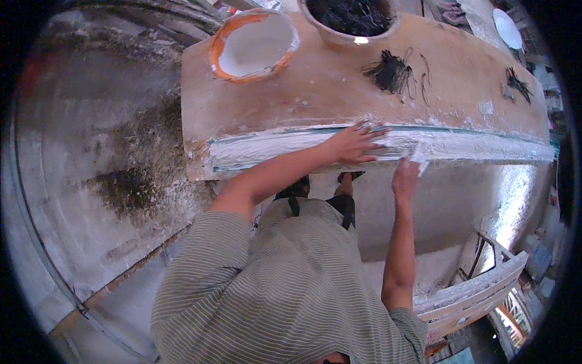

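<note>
Across the front edge of the table lies a long, narrow strip coated in wet white plaster-like paste [473, 142], with green edging along its sides. My left hand [356, 144] rests palm down on the strip, its fingers spread and smeared white. Close to the strip's near edge, my right hand [405, 176] is closed around a white, smeared piece [418, 155]. Motion blurs that piece, so its kind cannot be made out. Thin white strands trail near it.
An orange-rimmed tub of white liquid [217, 48] stands at the back left of the brown table [303, 97]. Beside it is a basin [339, 37] of dark stringy material. Bunches of black fibres [390, 73] lie farther right. A white-coated frame [479, 291] stands behind me at right.
</note>
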A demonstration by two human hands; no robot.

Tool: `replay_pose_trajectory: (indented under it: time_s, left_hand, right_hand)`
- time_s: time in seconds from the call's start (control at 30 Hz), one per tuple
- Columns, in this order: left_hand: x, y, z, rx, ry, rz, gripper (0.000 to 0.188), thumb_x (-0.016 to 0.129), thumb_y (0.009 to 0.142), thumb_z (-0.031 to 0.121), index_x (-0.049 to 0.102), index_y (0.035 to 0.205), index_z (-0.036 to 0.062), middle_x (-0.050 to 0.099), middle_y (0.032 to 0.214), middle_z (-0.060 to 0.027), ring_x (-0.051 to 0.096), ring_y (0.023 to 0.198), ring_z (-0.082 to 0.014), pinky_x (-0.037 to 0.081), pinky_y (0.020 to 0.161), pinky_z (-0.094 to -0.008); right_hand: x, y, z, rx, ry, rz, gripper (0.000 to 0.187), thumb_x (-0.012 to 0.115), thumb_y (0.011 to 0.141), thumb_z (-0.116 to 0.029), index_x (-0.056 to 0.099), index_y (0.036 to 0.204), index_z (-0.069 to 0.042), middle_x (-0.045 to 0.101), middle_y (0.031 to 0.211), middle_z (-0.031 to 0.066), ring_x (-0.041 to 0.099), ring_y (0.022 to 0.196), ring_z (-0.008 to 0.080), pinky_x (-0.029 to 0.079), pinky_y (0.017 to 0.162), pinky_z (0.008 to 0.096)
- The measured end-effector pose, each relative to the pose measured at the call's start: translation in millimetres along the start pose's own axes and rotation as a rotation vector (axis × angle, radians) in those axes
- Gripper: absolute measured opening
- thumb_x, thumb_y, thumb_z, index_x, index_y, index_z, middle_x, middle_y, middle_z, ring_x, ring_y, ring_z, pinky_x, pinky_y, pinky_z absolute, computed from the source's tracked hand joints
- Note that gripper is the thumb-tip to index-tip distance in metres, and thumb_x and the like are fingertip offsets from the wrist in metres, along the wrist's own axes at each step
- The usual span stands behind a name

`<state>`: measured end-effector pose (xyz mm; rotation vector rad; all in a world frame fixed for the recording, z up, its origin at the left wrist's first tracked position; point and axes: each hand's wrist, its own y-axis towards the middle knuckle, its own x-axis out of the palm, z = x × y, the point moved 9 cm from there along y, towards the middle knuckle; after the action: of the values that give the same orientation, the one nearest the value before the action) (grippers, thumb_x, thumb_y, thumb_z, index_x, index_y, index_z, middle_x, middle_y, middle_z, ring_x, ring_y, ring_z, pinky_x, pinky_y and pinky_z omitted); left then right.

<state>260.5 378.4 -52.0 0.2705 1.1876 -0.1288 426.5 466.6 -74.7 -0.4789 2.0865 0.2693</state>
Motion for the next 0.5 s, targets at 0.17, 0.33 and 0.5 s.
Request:
replay_pose_trajectory:
  time_s: [0.17,0.33,0.5]
  left_hand:
    - [-51.2,-167.8,-33.6,-0.107,-0.052,-0.151,0.053,0.045,0.1,0.05,0.046,0.148,0.0267,0.02,0.165,-0.0065,0.016,0.152,-0.0343,0.014,0.123,-0.0518]
    - [-97.7,-340.2,-59.3,-0.298,0.041,-0.269,0.051,0.048,0.1,0.046,0.049,0.146,0.0237,0.021,0.165,-0.0063,0.02,0.151,-0.0338,0.015,0.123,-0.0497]
    - [-129.8,-457.3,-81.3,-0.433,0.088,-0.428,0.043,0.047,0.101,0.04,0.053,0.143,0.0305,0.022,0.165,0.0,0.025,0.15,-0.0283,0.016,0.123,-0.0515]
  right_hand:
    - [75.3,-61.6,-112.6,-0.487,-0.316,-0.246,0.063,0.05,0.1,-0.033,0.032,0.152,-0.001,0.032,0.155,0.0277,0.032,0.143,0.0438,0.02,0.118,0.0577]
    - [99.8,-109.4,-252.8,-0.645,-0.15,-0.399,0.072,0.05,0.098,-0.041,0.028,0.155,-0.003,0.021,0.162,0.0208,0.02,0.149,0.0406,0.011,0.122,0.0553]
    - [147.1,-159.0,-335.8,-0.989,-0.097,-0.547,0.072,0.049,0.098,-0.045,0.031,0.153,-0.002,0.028,0.159,0.0229,0.028,0.148,0.0352,0.02,0.12,0.0521]
